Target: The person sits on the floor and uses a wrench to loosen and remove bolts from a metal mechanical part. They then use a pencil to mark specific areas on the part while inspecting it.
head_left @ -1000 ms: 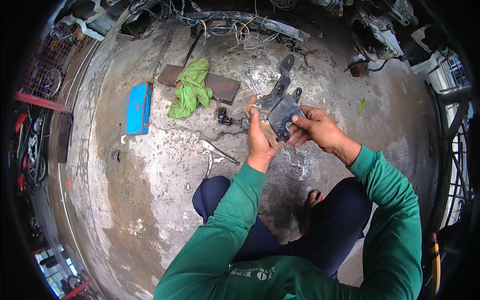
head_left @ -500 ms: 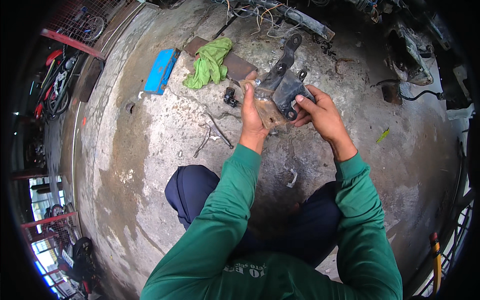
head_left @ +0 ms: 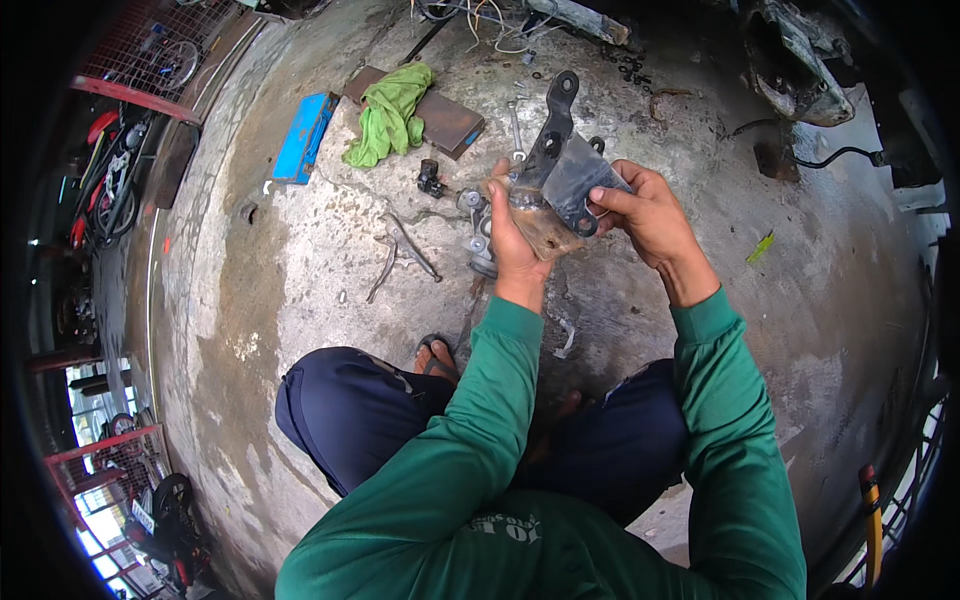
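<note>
Between my two hands, above the concrete floor, is a metal bracket [head_left: 553, 135] with black arms ending in round eyes. My left hand [head_left: 518, 245] grips its rusty brown plate [head_left: 549, 232] from the left, thumb up along the edge. On the other side, my right hand [head_left: 650, 212] pinches the black flat plate near a lower eye, thumb on top and fingers partly hidden beneath. Just behind my left hand lies a grey metal part [head_left: 479, 225] with round ends, partly covered by the hand. A small black fitting [head_left: 430, 179] sits left of it.
Locking pliers [head_left: 402, 252] lie on the floor at left, below a blue toolbox [head_left: 305, 138]. A green cloth [head_left: 391, 112] drapes over a brown flat plate [head_left: 452, 123]. A wrench [head_left: 516, 132] lies beyond the bracket. Large metal parts [head_left: 800, 75] stand at far right.
The view has shifted, so floor items appear further left and my knees and one sandalled foot show more. The grey metal part behind my left hand has come into sight. Both hands keep their hold.
</note>
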{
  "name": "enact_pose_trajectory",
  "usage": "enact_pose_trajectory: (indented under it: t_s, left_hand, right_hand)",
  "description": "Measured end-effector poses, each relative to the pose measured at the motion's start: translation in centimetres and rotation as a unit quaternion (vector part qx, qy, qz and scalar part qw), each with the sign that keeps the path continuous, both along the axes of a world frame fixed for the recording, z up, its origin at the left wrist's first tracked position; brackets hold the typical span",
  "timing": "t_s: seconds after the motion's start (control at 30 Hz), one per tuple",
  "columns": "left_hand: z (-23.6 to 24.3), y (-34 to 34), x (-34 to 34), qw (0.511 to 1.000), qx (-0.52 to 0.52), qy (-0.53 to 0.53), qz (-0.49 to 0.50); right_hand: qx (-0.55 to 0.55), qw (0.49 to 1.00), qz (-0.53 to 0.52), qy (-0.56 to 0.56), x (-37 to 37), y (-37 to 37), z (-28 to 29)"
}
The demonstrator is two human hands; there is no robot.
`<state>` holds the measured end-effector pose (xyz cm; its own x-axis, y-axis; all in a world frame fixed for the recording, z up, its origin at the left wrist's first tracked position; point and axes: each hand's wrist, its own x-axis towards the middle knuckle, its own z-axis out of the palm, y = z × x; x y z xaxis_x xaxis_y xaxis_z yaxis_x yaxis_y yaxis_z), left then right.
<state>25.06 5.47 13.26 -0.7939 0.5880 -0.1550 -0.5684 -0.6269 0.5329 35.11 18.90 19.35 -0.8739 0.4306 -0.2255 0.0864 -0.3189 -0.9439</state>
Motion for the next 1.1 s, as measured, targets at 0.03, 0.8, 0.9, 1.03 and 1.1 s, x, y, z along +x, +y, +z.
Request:
enact_pose_trajectory:
  t_s: [0.03,0.8,0.9,1.03,1.1]
  left_hand:
    - [-0.2,0.4,0.6,1.000,0.007,-0.010,0.005]
    - [-0.7,2.6,4.4,0.997,0.037,0.020,-0.057]
    - [-0.8,2.7,3.8,0.999,0.040,-0.004,-0.029]
    - [-0.9,2.8,3.2,0.998,0.025,-0.041,-0.044]
    - [-1.1,2.5,2.6,0.996,0.015,-0.064,-0.059]
  right_hand:
    - [0.006,1.000,-0.017,-0.003,0.7,0.2,-1.0]
    - [0.000,0.987,-0.123,-0.102,6.2,-2.1,0.6]
    - [0.097,0.979,-0.130,-0.119,5.5,-2.4,0.4]
    - [0.113,0.976,-0.143,-0.119,6.0,-0.3,-1.3]
    - [0.073,0.979,-0.155,-0.112,5.7,-0.5,-1.4]
